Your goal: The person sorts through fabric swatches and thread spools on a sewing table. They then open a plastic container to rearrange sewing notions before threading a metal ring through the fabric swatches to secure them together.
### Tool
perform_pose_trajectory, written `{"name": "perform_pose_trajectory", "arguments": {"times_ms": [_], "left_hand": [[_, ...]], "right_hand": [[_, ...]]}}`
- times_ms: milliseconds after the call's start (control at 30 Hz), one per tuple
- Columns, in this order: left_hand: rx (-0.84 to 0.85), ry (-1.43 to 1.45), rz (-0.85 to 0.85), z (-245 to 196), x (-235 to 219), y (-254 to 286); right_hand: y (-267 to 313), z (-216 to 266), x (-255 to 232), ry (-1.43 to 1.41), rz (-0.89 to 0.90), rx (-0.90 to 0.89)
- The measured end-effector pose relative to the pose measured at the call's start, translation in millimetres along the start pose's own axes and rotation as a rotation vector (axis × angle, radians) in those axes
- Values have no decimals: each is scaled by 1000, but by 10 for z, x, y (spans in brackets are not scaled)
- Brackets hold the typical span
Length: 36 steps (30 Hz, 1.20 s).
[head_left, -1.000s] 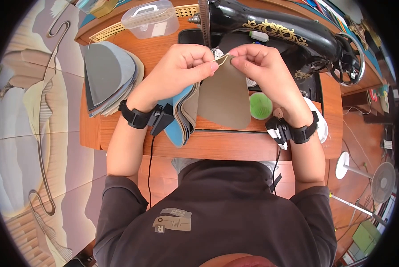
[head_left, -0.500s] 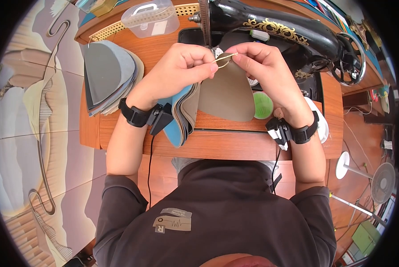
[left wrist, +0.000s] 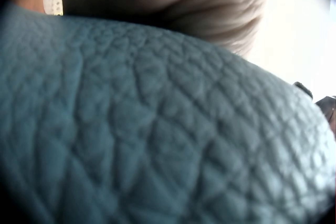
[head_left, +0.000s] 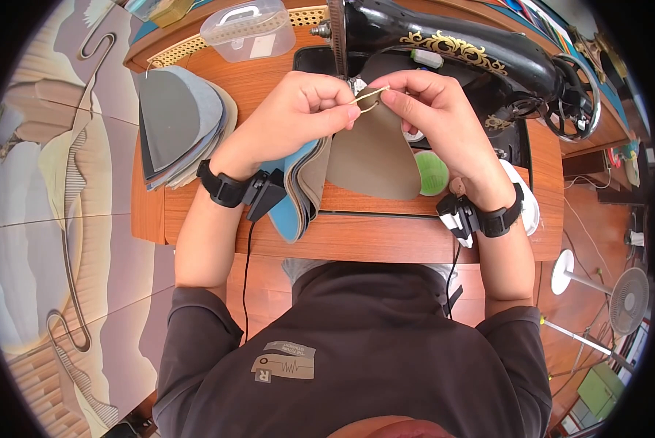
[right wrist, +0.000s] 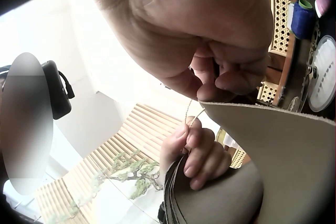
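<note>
A pale cord (head_left: 371,95) runs between the hands, passing at the narrow top of a brown leather-like piece (head_left: 375,160). My left hand (head_left: 294,113) pinches one side of the cord, above a bundle of blue and brown pieces (head_left: 298,190). With thumb and forefinger my right hand (head_left: 437,113) grips the brown piece near its tip, by the cord; the right wrist view shows this piece (right wrist: 278,145) below the right hand (right wrist: 194,24) and the left hand (right wrist: 197,153) at the cord (right wrist: 187,111). Blue grained material (left wrist: 157,119) fills most of the left wrist view.
A fanned stack of grey pieces (head_left: 178,120) lies on the table's left (head_left: 371,241). Behind the hands stand a clear plastic box (head_left: 247,36) and a black sewing machine (head_left: 451,44). Near the right wrist are a green round item (head_left: 432,175) and a white dish (head_left: 521,197).
The brown piece has swung to the right and slightly up, covering part of the green item. The cord is stretched farther right by the right fingers. The left hand has hardly moved.
</note>
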<state>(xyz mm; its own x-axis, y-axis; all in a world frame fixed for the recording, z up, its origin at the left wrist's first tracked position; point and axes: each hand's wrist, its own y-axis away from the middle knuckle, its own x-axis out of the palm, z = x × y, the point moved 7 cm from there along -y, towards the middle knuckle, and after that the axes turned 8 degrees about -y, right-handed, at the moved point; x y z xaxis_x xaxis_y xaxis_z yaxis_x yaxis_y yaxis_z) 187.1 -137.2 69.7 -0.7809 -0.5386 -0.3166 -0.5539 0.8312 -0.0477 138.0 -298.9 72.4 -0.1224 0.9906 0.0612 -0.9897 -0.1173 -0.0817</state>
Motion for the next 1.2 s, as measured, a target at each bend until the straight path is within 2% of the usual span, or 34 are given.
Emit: {"name": "perform_pose_trajectory", "arguments": {"times_ms": [100, 300, 400, 500, 700, 933, 1200], "left_hand": [[4, 7, -8, 4, 11, -9], [-1, 21, -38, 39, 46, -50], [-14, 28, -33, 52, 42, -58], [-5, 49, -43, 75, 33, -68], [6, 86, -13, 78, 35, -68], [69, 105, 16, 109, 66, -78], [31, 72, 62, 141, 69, -56]], "right_hand": [[8, -3, -3, 50, 11, 7], [5, -48, 39, -36, 73, 80], [0, -106, 70, -204, 90, 136], [-13, -109, 72, -152, 114, 89], [-12, -103, 91, -79, 104, 123], [-5, -135, 140, -166, 125, 117], [-2, -164, 120, -184, 128, 162]]}}
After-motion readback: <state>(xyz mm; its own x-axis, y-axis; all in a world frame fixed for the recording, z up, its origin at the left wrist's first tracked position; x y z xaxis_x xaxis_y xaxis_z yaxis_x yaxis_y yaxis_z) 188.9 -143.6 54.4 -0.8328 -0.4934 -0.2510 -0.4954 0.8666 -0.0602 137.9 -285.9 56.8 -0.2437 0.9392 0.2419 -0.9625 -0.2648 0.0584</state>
